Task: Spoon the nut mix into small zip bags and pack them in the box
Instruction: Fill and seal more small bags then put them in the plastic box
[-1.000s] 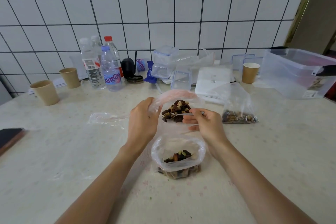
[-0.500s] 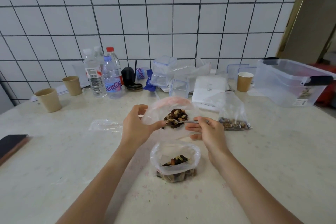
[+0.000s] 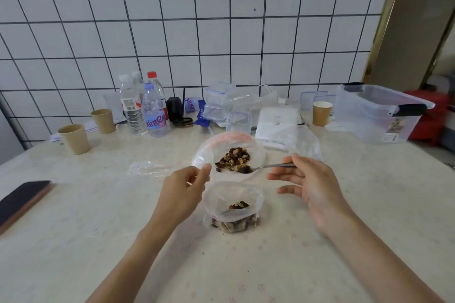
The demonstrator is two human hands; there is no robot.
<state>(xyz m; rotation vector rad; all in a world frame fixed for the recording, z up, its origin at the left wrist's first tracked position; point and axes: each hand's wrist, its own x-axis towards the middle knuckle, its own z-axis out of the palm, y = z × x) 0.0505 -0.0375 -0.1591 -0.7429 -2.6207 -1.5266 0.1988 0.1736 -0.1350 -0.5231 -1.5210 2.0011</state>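
My left hand [image 3: 183, 188] pinches the near left rim of a large clear bag [image 3: 256, 152] of nut mix [image 3: 234, 158] lying open on the table. My right hand [image 3: 307, 179] holds a metal spoon [image 3: 268, 167] by the handle between thumb and forefinger, the other fingers spread; the spoon's bowl lies in the nut mix. A small zip bag [image 3: 234, 206] stands open just in front, partly filled with nuts. Another clear bag [image 3: 299, 140] stands behind my right hand. The clear plastic box [image 3: 376, 113] sits at the far right.
Paper cups [image 3: 73, 138] [image 3: 103, 120] [image 3: 322, 112], water bottles [image 3: 152, 110], small clip-lid containers [image 3: 218, 103] and a white flat pack [image 3: 278, 123] line the back of the table. A phone [image 3: 22, 199] lies at the left edge. An empty clear bag [image 3: 145, 168] lies left of the nut bag.
My right hand has shifted right and its fingers have spread, with the spoon lowered into the nut mix. My left hand slid lower on the bag's rim. The camera tilted up.
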